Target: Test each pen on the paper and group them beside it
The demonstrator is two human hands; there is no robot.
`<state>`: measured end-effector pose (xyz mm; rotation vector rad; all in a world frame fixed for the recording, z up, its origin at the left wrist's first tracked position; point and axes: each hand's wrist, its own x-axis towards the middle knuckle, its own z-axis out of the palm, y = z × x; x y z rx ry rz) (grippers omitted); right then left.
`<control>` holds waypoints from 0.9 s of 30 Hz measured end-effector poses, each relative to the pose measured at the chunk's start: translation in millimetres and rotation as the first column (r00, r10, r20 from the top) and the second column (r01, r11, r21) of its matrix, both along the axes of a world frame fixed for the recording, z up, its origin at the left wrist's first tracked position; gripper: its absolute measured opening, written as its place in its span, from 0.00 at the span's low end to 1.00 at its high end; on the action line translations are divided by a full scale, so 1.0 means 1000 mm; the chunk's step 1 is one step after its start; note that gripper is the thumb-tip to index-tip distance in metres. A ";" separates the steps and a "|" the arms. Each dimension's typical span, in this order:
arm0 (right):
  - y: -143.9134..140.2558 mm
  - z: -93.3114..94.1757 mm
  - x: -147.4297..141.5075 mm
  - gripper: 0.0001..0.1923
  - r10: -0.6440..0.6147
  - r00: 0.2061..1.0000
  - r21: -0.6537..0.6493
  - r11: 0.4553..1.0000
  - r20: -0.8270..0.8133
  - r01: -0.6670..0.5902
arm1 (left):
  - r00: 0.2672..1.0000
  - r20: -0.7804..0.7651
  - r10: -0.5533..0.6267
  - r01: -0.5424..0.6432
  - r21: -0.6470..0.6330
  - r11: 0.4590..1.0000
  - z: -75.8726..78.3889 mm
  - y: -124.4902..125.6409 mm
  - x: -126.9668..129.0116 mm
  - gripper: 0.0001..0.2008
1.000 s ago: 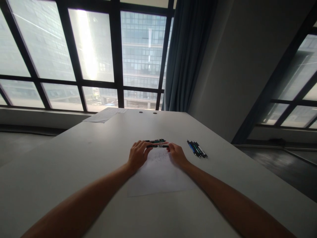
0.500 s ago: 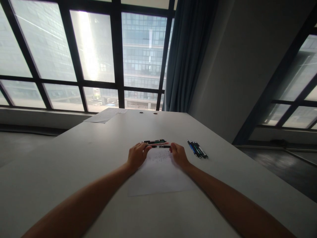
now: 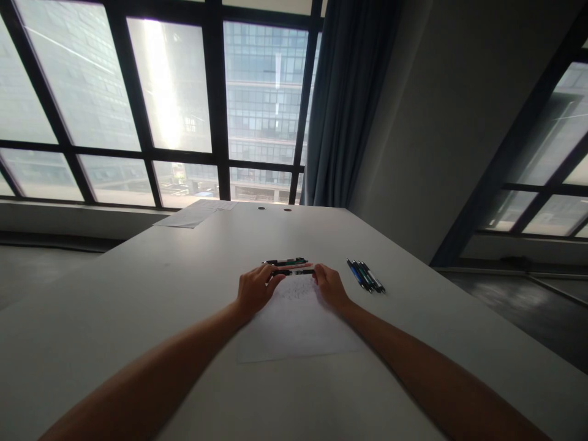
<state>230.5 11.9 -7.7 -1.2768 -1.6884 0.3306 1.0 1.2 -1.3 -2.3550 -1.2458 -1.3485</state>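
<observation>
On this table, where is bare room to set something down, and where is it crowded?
Bare tabletop runs wide left of the left hand, and from the pens beyond the hands back to the far papers. A narrower strip lies right of the pen cluster. Crowded: both hands, right hand included, hold a pen over the paper sheet.

Two hands: the left hand point(image 3: 255, 288) and the right hand point(image 3: 329, 286), both at one dark pen point(image 3: 294, 272); two more pens point(image 3: 287, 263) lie just beyond it, a dark one and a reddish one, though the exact count there is hard to tell; a bunch of about four pens point(image 3: 366, 277) lies to the right; one sheet of paper point(image 3: 294, 324) near the person; more paper point(image 3: 195, 213), sheets uncountable, at the far edge of one table point(image 3: 138, 288); two small round holes point(image 3: 274, 209) in its top; one curtain point(image 3: 349, 104).
</observation>
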 end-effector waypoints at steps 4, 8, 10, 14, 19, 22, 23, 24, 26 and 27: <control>0.002 -0.003 0.001 0.30 -0.003 0.999 -0.057 0.998 -0.034 0.001 | 0.998 -0.035 -0.055 0.057 0.038 0.998 -0.001 -0.002 0.000 0.20; 0.002 -0.001 0.002 0.30 -0.029 0.999 -0.006 1.000 -0.045 0.029 | 0.999 -0.043 0.015 -0.016 -0.019 1.000 -0.003 0.000 0.001 0.20; 0.000 0.000 0.002 0.30 -0.056 0.998 0.061 0.996 -0.036 0.059 | 0.996 -0.058 0.068 -0.071 -0.060 0.996 -0.002 0.001 0.002 0.18; -0.002 0.004 -0.001 0.29 -0.100 0.994 0.156 0.983 0.040 0.093 | 0.983 -0.161 0.092 -0.089 0.027 0.996 0.001 0.000 0.003 0.16; -0.008 0.009 -0.011 0.29 -0.093 0.992 0.196 0.978 0.085 0.075 | 0.958 -0.287 0.007 0.011 0.062 0.998 0.002 -0.005 0.008 0.25; -0.013 0.009 -0.019 0.29 -0.028 0.996 0.196 0.981 0.081 0.012 | 0.952 -0.301 -0.060 0.059 -0.010 0.998 0.000 -0.006 0.008 0.25; -0.015 0.009 -0.021 0.29 -0.002 0.997 0.192 0.981 0.081 -0.014 | 0.952 -0.297 -0.071 0.068 -0.019 0.997 0.000 -0.005 0.008 0.25; -0.016 0.009 -0.023 0.29 0.025 0.996 0.189 0.981 0.082 -0.040 | 0.953 -0.294 -0.075 0.073 -0.018 0.997 0.000 -0.004 0.007 0.24; -0.018 0.008 -0.026 0.30 0.068 0.994 0.185 0.979 0.083 -0.082 | 0.950 -0.297 -0.091 0.094 -0.003 0.996 0.001 -0.002 0.006 0.20; -0.019 0.008 -0.026 0.30 0.086 0.993 0.182 0.978 0.081 -0.099 | 0.946 -0.305 -0.109 0.116 0.007 0.993 0.002 -0.002 0.006 0.18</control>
